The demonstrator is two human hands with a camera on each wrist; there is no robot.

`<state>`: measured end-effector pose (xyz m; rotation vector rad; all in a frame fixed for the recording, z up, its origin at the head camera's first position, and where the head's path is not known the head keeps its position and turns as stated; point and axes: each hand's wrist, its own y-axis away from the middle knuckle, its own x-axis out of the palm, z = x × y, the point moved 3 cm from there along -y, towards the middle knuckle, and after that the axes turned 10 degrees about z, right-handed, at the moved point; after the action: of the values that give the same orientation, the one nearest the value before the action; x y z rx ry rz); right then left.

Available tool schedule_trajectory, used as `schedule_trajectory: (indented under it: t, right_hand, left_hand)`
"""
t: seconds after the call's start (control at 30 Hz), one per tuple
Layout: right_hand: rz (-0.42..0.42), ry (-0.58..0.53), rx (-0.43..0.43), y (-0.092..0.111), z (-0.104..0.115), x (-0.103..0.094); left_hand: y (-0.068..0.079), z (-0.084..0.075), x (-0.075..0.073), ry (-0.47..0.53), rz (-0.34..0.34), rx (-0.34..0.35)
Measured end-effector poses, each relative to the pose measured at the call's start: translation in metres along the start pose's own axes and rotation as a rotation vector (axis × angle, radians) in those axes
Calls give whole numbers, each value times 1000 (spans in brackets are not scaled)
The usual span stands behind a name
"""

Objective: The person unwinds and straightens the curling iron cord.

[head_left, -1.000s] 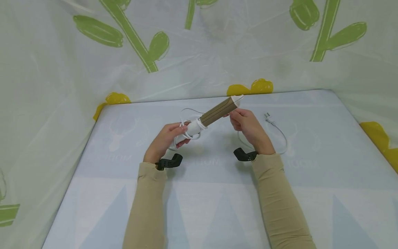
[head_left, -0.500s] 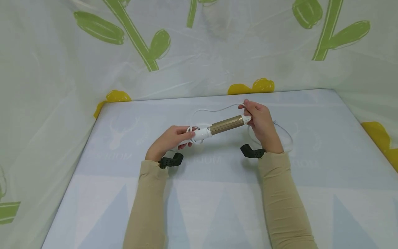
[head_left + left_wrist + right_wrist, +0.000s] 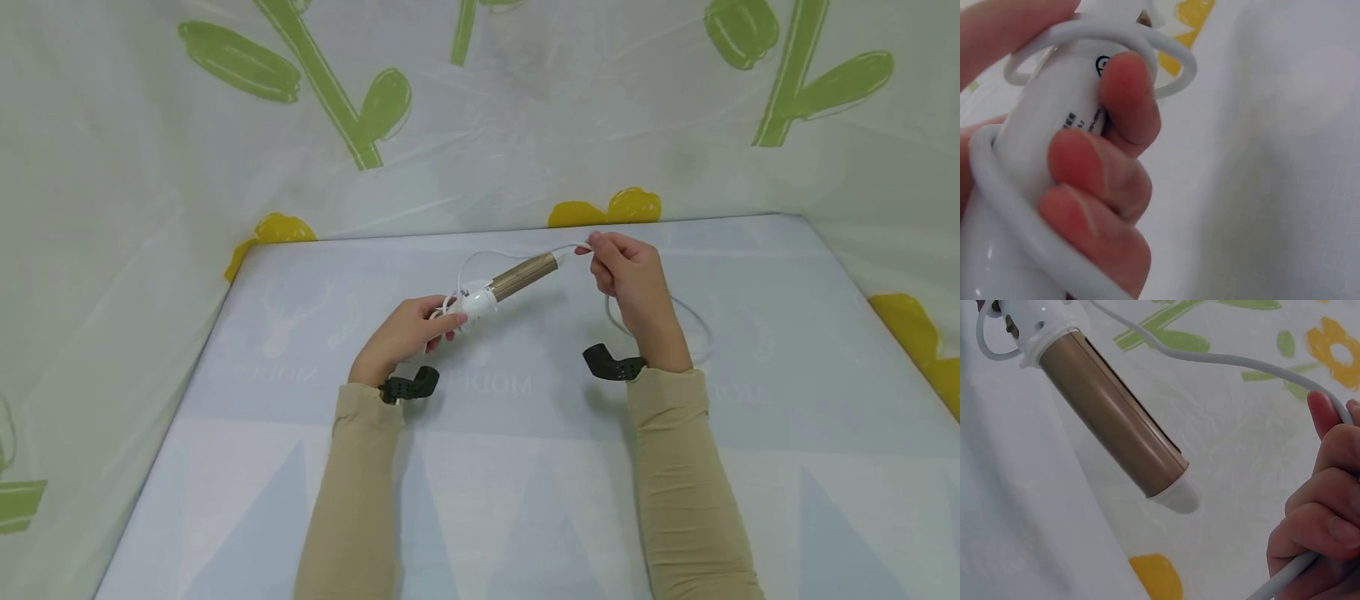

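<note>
My left hand (image 3: 405, 333) grips the white handle (image 3: 1029, 137) of a curling iron (image 3: 523, 277), its fingers curled round it above the table. The gold-brown barrel (image 3: 1113, 412) slants up to the right and ends in a white tip (image 3: 1180, 497). Loops of white cord (image 3: 1016, 219) wind round the handle and over the fingers. In my right hand (image 3: 636, 279) the same power cord (image 3: 1229, 359) is pinched between thumb and forefinger, and it also passes through the curled lower fingers. From there it arcs back to the handle. The right hand is just beyond the barrel's tip, apart from it.
The pale table (image 3: 480, 500) has a printed pattern and a far edge against a plastic sheet (image 3: 525, 150) with green and yellow plant prints. A slack run of cord (image 3: 705, 329) curves behind the right wrist. Black wrist cameras (image 3: 611, 364) jut inward from both wrists.
The right hand has moved right and upward, drawing the cord out past the barrel's tip. The curling iron dipped flatter, then tilted up again and shifted left. The plug is now hidden behind the right hand.
</note>
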<state>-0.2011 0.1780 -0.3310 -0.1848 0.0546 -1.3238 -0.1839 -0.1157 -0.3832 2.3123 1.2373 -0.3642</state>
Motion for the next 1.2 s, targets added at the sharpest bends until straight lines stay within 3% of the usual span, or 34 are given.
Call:
schedule_trajectory:
  t: [0.13,0.27,0.43,0.57,0.73,0.87,1.0,1.1,1.2]
  right_hand:
    - [-3,2,11,2,2,0]
    - [-29,-39,-5,3,2,-6]
    - [-27,-81,-21,5,2,-16]
    - [2,-11,13,6,0,-18]
    - [39,145,74,6,-4,-16]
    - [42,220,135,5,-8,-17]
    - [6,313,255,4,-13,-21]
    - [-12,370,341,4,-18,-23]
    - [-27,383,371,3,-22,-25]
  left_hand:
    - [1,0,-2,84,-32,-10]
    - [5,-3,-4,249,-76,-3]
    - [6,-5,-9,420,-183,26]
    - [5,-1,-11,482,-273,26]
    - [6,-1,-11,535,-330,33]
    - [6,-4,-12,559,-356,58]
    - [7,-6,-12,573,-358,66]
    - [8,-8,-11,583,-328,73]
    - [7,-11,-10,567,-277,95]
